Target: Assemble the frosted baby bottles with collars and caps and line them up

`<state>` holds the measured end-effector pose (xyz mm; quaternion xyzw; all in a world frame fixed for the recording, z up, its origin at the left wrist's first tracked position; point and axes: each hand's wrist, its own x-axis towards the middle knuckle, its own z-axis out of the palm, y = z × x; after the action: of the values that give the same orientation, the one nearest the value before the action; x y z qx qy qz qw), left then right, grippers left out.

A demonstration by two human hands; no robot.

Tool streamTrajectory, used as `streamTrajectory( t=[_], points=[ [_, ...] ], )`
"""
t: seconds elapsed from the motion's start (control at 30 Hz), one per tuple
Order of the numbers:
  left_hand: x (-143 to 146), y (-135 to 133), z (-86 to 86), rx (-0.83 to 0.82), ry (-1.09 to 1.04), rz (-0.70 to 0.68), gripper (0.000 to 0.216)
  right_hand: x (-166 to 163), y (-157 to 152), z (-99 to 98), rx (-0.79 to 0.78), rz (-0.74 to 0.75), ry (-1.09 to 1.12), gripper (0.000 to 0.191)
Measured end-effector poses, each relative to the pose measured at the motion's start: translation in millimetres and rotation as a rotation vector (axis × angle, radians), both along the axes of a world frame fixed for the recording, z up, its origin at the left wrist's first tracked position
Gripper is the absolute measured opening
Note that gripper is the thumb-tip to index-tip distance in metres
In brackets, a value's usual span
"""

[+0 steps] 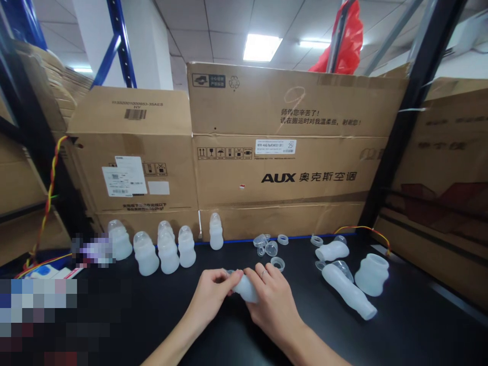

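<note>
My right hand (270, 295), with a ring on one finger, is wrapped round a small frosted white bottle (246, 288) and covers much of it. At the bottle's left end my left hand (213, 290) is closed, its thumb and fingertips pressed on that end. A clear piece just shows between the fingers there, too covered to name. Beyond my hands lie a translucent ring (277, 263) and several clear caps and rings, one a clear cap (271, 248). On the right are a long bottle body (348, 292) on its side, a shorter body (331, 251) and a wide open-necked body (372, 275).
Several capped bottles stand at the back left, among them a bottle (146, 254); another bottle (216, 232) stands alone. Cardboard panels (229, 193) wall the back of the black table (152, 315). Dark posts rise at both sides, with a red-yellow wire (49, 193) on the left.
</note>
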<state>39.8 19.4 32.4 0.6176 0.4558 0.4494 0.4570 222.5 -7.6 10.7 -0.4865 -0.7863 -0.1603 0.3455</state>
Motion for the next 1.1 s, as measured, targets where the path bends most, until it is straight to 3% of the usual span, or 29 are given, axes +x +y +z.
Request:
streamTrajectory(
  t=[0.2,0.37,0.57,0.7,0.83,1.1],
  points=[
    [-2,-4,4.4,0.151,0.053,-0.077,0.033,4,-4,11.5,-0.338,0.048,0.243,0.041],
    [-6,-8,14.0,0.236,0.130,-0.132,0.023,6,-7,22.6,-0.436,0.064,0.261,0.029],
    [-13,-11,19.6,0.296,0.182,-0.255,0.023,8,-7,26.0,-0.590,0.210,0.302,0.023],
    [-15,-13,13.4,0.334,0.157,-0.262,0.032,6,-7,23.2,-0.532,0.223,0.302,0.019],
    [-10,-14,5.7,0.331,0.175,-0.146,0.036,5,-4,17.1,-0.521,0.217,0.241,0.017],
    [3,-16,13.5,0.162,0.319,-0.043,0.033,1,-1,8.2,-0.419,0.035,-0.003,0.022]
  ],
)
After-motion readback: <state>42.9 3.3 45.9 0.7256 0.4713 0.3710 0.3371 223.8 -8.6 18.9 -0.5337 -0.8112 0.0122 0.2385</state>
